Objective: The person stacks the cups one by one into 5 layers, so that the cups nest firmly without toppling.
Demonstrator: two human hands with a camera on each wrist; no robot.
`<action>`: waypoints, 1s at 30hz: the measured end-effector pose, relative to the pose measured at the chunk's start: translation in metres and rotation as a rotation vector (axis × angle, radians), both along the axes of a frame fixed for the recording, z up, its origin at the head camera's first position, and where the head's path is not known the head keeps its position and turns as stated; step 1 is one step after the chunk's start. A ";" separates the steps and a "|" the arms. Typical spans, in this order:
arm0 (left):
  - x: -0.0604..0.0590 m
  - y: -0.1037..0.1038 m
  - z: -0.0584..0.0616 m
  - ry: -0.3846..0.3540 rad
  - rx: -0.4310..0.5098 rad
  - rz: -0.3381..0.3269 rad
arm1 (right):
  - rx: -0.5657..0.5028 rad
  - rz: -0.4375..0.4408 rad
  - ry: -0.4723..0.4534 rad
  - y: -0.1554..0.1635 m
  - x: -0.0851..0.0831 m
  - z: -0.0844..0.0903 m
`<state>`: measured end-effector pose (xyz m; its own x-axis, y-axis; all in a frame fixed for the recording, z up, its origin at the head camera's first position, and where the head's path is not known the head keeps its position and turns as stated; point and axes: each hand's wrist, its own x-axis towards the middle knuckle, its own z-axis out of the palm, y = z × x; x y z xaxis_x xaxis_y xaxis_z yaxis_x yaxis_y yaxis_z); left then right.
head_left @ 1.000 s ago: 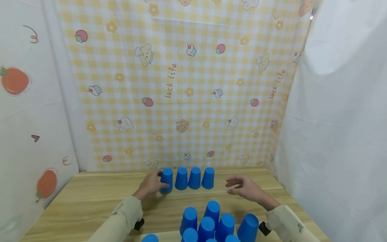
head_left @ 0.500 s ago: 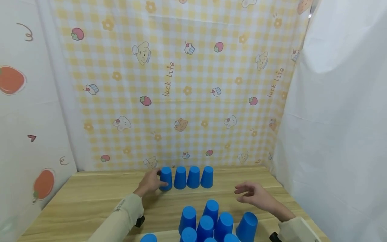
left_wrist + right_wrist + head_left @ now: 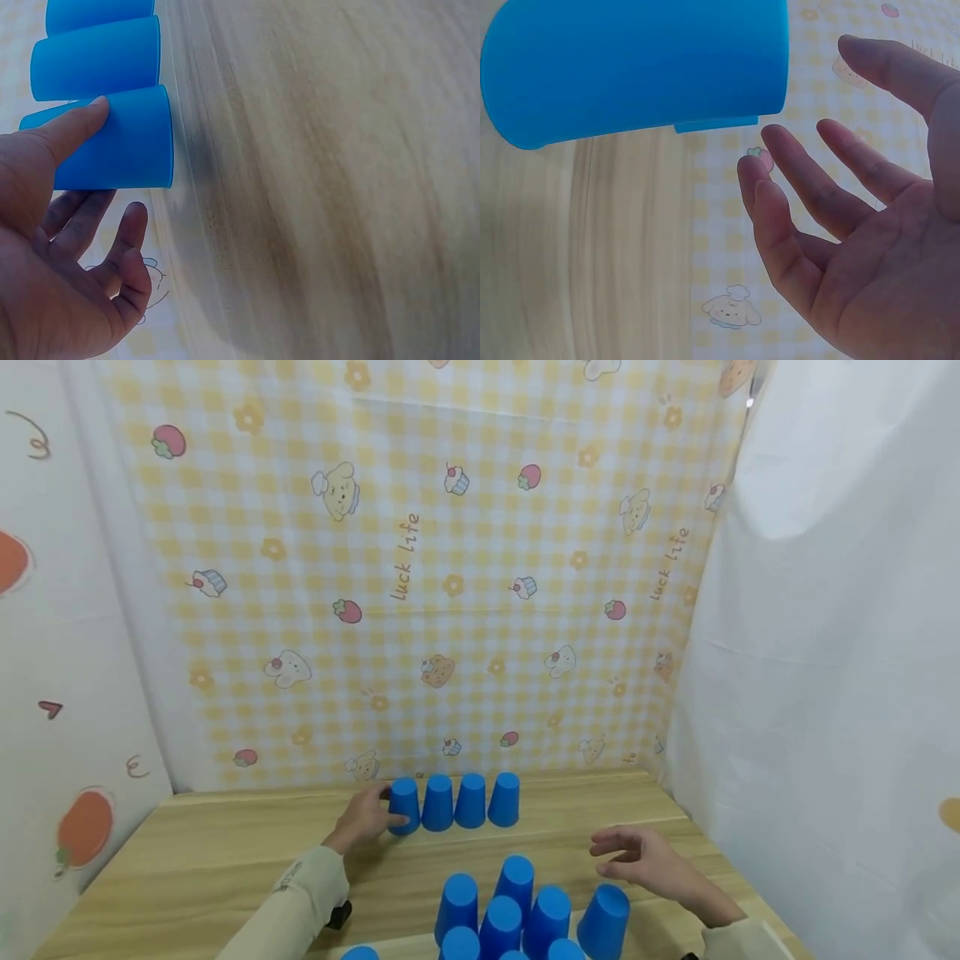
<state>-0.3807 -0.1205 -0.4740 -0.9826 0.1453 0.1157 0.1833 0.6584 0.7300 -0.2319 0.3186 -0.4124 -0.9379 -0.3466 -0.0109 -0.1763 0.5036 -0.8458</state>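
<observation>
Four blue cups stand upside down in a row at the back of the wooden table [image 3: 187,852]. My left hand [image 3: 377,816] is at the leftmost cup [image 3: 404,806]. In the left wrist view its thumb [image 3: 75,124] rests on that cup's side [image 3: 124,146], while the other fingers [image 3: 131,232] hang loose and off the cup. My right hand [image 3: 613,852] hovers open, holding nothing, just above and behind the rightmost cup [image 3: 603,922] of a front cluster. In the right wrist view that cup [image 3: 630,67] lies close to the spread fingers [image 3: 795,202].
Several more upturned blue cups [image 3: 498,910] crowd the near middle of the table, and one more [image 3: 360,953] shows at the bottom edge. A yellow checked cloth [image 3: 450,585] hangs behind, and white sheets close in the left and right [image 3: 825,693] sides.
My right hand has drawn back from the far row, moving right and toward me to the front cluster. The left hand stays at the leftmost cup. The view has shifted slightly.
</observation>
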 end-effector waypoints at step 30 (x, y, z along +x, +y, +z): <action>0.006 -0.006 -0.001 -0.028 -0.011 -0.032 | -0.131 0.149 -0.092 0.023 0.007 -0.013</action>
